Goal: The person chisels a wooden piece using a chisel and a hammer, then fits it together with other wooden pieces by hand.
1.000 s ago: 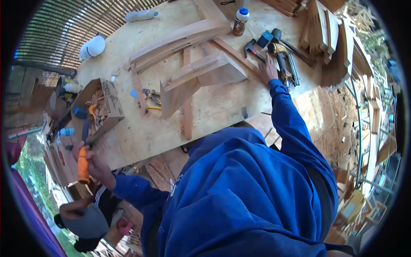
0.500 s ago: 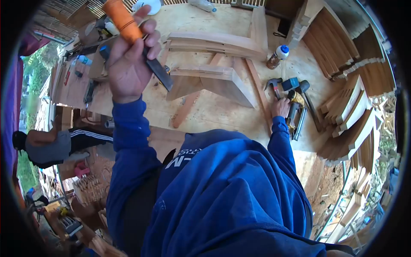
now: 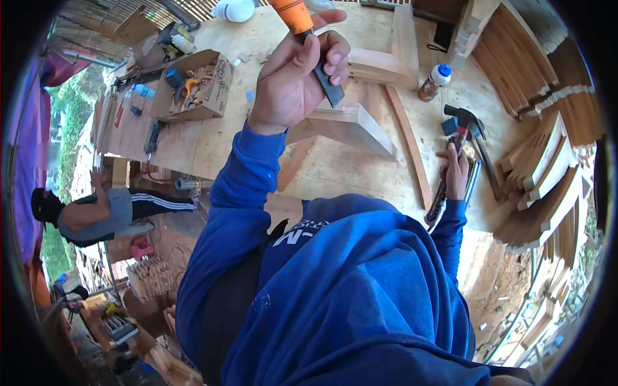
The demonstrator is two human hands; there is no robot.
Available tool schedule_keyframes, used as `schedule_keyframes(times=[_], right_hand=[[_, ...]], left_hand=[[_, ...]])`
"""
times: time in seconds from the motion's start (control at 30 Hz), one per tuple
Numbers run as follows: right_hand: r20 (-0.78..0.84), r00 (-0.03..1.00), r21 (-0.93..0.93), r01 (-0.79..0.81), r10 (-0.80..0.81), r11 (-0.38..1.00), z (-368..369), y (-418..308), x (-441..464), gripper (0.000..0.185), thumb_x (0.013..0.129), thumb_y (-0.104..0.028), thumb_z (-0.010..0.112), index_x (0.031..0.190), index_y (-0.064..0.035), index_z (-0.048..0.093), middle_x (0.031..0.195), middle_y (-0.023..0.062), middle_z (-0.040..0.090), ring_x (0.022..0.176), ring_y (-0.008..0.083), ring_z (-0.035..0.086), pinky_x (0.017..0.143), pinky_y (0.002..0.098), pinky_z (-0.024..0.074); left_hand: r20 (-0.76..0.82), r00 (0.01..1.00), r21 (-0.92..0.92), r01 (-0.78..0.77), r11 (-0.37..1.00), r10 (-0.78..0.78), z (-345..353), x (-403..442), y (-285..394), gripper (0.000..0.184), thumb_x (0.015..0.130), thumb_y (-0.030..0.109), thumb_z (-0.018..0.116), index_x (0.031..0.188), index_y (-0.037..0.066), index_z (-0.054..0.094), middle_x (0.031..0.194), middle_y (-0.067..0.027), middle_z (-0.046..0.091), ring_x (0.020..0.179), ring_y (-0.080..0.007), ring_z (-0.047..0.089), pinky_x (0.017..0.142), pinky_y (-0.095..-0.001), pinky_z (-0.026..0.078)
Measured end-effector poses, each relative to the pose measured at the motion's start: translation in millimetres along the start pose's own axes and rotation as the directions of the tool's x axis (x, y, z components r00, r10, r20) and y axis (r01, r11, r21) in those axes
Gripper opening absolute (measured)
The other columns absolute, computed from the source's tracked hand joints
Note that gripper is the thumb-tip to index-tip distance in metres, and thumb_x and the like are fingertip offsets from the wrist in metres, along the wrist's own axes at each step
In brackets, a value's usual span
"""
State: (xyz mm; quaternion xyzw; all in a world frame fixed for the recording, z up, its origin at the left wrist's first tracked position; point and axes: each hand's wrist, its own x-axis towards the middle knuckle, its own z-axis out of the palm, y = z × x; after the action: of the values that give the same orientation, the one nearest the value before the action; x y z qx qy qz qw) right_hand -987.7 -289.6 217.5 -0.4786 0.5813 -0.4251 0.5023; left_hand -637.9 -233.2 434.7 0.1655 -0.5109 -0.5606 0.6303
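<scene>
My left hand [image 3: 290, 87] is raised over the bench, its fingers closed around a chisel [image 3: 331, 90] with an orange handle; the flat blade points down and to the right. Below the blade lies an angled, pale wooden piece [image 3: 360, 132], partly covered by the hand. At the right, my right hand [image 3: 456, 172] grips a claw hammer [image 3: 462, 122] by its handle, the dark head upward. A power tool [image 3: 438, 204] lies under that hand and is mostly hidden. Beside the hammer rest a small blue block [image 3: 449, 126] and a mallet with a wooden handle [image 3: 492, 174].
A bottle with a blue cap [image 3: 435, 82] stands near the hammer. Curved wooden parts [image 3: 537, 174] are stacked along the right edge. A cardboard box [image 3: 199, 96] of wood offcuts sits at the left. Another person [image 3: 96, 215] is beyond the bench at far left.
The hammer, lying on the bench before, is now in my right hand. My left hand with the chisel has shifted right in the view, which has itself turned somewhat.
</scene>
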Motion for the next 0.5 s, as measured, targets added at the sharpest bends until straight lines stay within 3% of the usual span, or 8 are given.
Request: schedule_keyframes(times=[0.1, 0.17, 0.27, 0.37, 0.5], right_hand=[[0.060, 0.995, 0.024, -0.082, 0.080, 0.996, -8.1, 31.2, -19.8, 0.031, 0.102, -0.036, 0.051, 0.088, -0.0087, 0.051, 0.057, 0.0012, 0.052, 0.038, 0.0055, 0.042, 0.033, 0.0209, 0.0306], [0.038, 0.987, 0.026, -0.154, 0.153, 0.988, -8.2, 50.2, -35.2, 0.031, 0.102, -0.037, 0.051, 0.089, -0.0087, 0.051, 0.056, 0.0008, 0.051, 0.038, 0.0058, 0.042, 0.034, 0.0210, 0.0311], [-0.025, 0.983, 0.040, -0.183, 0.184, 0.982, -6.0, 67.5, -54.0, 0.031, 0.101, -0.038, 0.051, 0.089, -0.0089, 0.051, 0.056, 0.0006, 0.051, 0.038, 0.0062, 0.043, 0.034, 0.0215, 0.0320], [-0.019, 0.970, 0.084, -0.239, 0.241, 0.967, -10.0, 73.2, -69.8, 0.030, 0.101, -0.037, 0.051, 0.090, -0.0088, 0.052, 0.055, 0.0005, 0.050, 0.039, 0.0065, 0.044, 0.035, 0.0220, 0.0330], [-0.062, 0.963, 0.140, -0.252, 0.262, 0.958, -14.4, 78.8, -80.8, 0.031, 0.102, -0.036, 0.050, 0.108, -0.0063, 0.058, 0.057, 0.0001, 0.050, 0.039, 0.0064, 0.043, 0.036, 0.0212, 0.0327]], left_hand=[[0.018, 1.000, 0.045, 0.014, 0.999, -0.014, 0.1, 0.4, -15.6, 0.038, 0.104, 0.030, 0.041, 0.131, 0.002, 0.038, 0.087, -0.0051, 0.042, 0.076, -0.0133, 0.037, 0.071, -0.0292, 0.037], [0.029, 0.998, 0.192, -0.055, 0.980, 0.050, -0.5, -1.7, -23.1, 0.027, 0.105, 0.027, 0.040, 0.119, 0.004, 0.041, 0.086, -0.0060, 0.043, 0.077, -0.0135, 0.038, 0.073, -0.0298, 0.037], [0.052, 0.998, 0.302, -0.056, 0.951, 0.043, -1.2, -4.4, -26.1, 0.021, 0.105, 0.025, 0.041, 0.113, 0.006, 0.041, 0.087, -0.0074, 0.045, 0.078, -0.0136, 0.038, 0.074, -0.0304, 0.038], [0.044, 0.997, 0.367, -0.070, 0.927, 0.058, 0.9, -9.0, -26.6, 0.023, 0.105, 0.025, 0.042, 0.116, 0.005, 0.041, 0.087, -0.0086, 0.046, 0.079, -0.0139, 0.038, 0.075, -0.0308, 0.038], [0.040, 0.997, 0.404, -0.078, 0.912, 0.067, -4.2, -12.1, -24.9, 0.026, 0.104, 0.025, 0.043, 0.120, 0.004, 0.042, 0.090, -0.0098, 0.048, 0.080, -0.0145, 0.040, 0.076, -0.0312, 0.039]])
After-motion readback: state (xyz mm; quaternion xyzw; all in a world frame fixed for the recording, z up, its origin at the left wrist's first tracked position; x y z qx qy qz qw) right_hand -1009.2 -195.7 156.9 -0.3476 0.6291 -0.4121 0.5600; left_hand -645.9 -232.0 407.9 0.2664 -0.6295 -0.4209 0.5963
